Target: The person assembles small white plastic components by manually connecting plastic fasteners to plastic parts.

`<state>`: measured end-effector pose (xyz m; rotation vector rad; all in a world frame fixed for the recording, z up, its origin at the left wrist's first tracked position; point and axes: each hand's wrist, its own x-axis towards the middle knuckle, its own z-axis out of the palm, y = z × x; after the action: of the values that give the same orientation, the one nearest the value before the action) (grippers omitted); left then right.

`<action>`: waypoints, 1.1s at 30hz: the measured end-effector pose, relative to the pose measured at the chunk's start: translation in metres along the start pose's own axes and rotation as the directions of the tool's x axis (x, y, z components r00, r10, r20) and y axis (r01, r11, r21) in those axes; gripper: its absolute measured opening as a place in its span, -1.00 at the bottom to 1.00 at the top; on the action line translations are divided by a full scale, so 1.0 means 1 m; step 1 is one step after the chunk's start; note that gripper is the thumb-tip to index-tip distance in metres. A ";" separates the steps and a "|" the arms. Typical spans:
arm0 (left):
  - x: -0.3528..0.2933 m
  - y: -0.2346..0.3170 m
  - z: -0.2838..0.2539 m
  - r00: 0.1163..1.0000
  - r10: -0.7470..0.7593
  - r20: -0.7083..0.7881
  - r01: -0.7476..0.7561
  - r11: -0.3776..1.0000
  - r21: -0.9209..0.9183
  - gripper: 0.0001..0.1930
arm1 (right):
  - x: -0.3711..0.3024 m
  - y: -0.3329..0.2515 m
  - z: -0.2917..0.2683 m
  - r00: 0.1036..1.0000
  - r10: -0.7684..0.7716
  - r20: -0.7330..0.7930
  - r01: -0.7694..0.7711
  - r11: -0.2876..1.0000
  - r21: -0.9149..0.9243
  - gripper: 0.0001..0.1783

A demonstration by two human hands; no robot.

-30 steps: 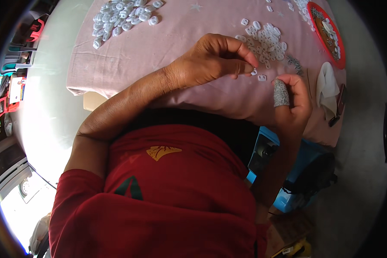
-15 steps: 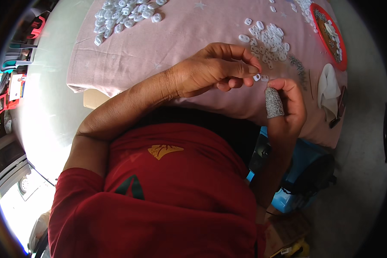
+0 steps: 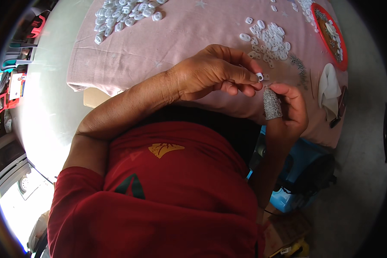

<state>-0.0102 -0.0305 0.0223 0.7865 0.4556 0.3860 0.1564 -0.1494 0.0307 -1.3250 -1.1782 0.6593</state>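
Observation:
My left hand point(image 3: 221, 73) reaches over the near edge of the cloth-covered table, thumb and forefinger pinching a small white plastic piece point(image 3: 259, 77) with a dark hole in it. Close to its right is my right hand point(image 3: 290, 105), one finger wrapped in a speckled grey sleeve point(image 3: 272, 104). The fingertips of that hand meet in a pinch just below the white piece; anything between them is too small to make out. Beyond the hands lies a pile of small white pieces with holes point(image 3: 273, 41). Beside it are thin grey metal bits point(image 3: 298, 64), perhaps small springs.
A heap of larger white two-holed pieces point(image 3: 124, 15) lies at the far left of the pink cloth point(image 3: 193, 32). At the right are a red-rimmed tray point(image 3: 342, 60) with grey and white parts, and a white cloth point(image 3: 327, 90). A blue object point(image 3: 305, 159) stands below the table edge.
My left hand has shifted slightly right and down with the white piece, which is now turned differently. My right hand has moved slightly, its wrapped finger tilting a little left.

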 end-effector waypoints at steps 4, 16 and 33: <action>-0.003 0.004 0.004 0.999 -0.047 -0.021 0.046 0.999 -0.025 -0.80 | -0.004 0.000 0.002 1.000 0.028 0.011 -0.027 0.999 -0.033 -0.74; -0.004 -0.005 0.006 0.999 0.051 -0.017 -0.048 0.989 0.137 -0.79 | -0.004 -0.004 0.000 0.998 0.026 0.052 -0.023 0.998 -0.056 -0.70; -0.012 -0.004 0.008 0.996 0.078 -0.041 -0.067 0.975 0.214 -0.84 | -0.005 -0.015 0.000 0.996 0.031 0.081 -0.028 0.999 -0.037 -0.74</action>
<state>-0.0152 -0.0436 0.0273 1.0047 0.5210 0.4299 0.1510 -0.1570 0.0440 -1.3586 -1.2440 0.7224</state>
